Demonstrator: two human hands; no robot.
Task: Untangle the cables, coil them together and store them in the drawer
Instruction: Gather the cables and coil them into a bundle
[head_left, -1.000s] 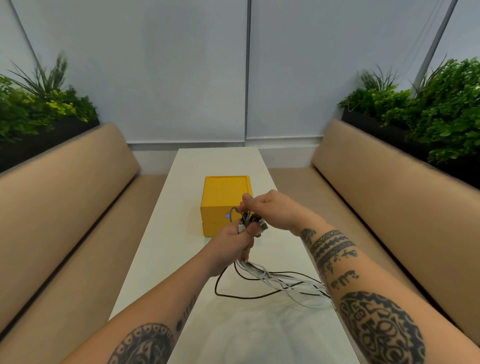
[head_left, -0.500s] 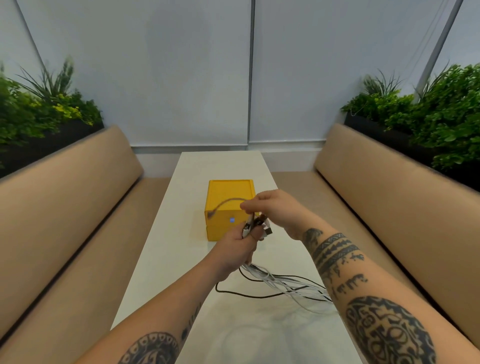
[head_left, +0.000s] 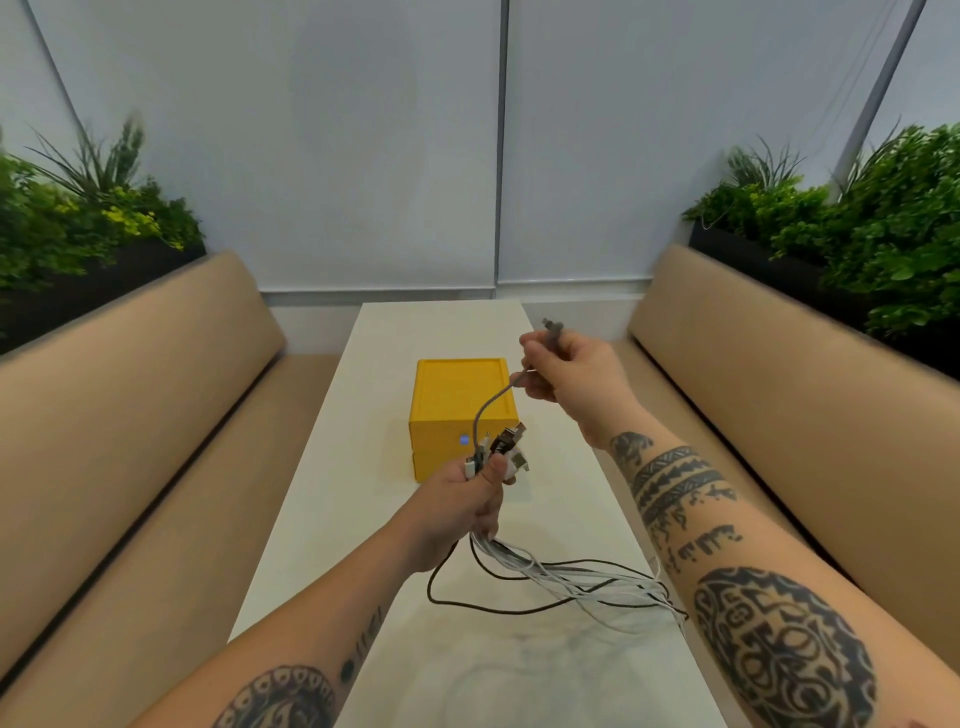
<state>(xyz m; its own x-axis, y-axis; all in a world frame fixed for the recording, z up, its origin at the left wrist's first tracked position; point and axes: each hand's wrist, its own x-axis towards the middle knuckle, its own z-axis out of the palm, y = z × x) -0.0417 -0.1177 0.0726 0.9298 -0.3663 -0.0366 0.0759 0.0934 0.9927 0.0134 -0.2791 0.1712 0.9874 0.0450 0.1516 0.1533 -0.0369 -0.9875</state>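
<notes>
Cables (head_left: 566, 579), likely light and floppy, trail toward five o'clock from my left hand (head_left: 457, 501), clamped round their plug ends. My right hand (head_left: 569, 376), at one o'clock, pinches one grey cable (head_left: 487, 413) by its plug, the firmest hold, I judge.

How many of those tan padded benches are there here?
2. The left bench runs along one side of the white table; the right bench runs along the other. More could be behind the camera.

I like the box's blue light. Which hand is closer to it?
Left. The left hand is just in front of the light; the right hand is higher, to its right.
</notes>
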